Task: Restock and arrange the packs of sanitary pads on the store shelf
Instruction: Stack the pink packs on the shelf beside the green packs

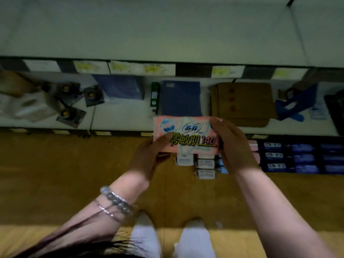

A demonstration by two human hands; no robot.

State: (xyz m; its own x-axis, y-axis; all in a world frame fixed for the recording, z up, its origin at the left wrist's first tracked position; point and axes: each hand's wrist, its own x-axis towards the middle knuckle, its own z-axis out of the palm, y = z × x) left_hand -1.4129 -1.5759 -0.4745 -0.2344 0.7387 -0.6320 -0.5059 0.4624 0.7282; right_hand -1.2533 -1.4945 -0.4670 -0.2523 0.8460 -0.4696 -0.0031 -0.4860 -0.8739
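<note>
head view: both hands clamp a pink sanitary pad pack (187, 135) by its ends, left hand (149, 155) and right hand (234, 146), held above small white packs (204, 163) on the lowest shelf.

A shop: shelves (130, 120) edged with price labels (160, 69), stocked with rows of packaged goods (297, 157).

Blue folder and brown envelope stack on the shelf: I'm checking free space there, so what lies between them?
In the head view, only bare white shelf shows between the blue folder and the brown envelope stack.
</note>
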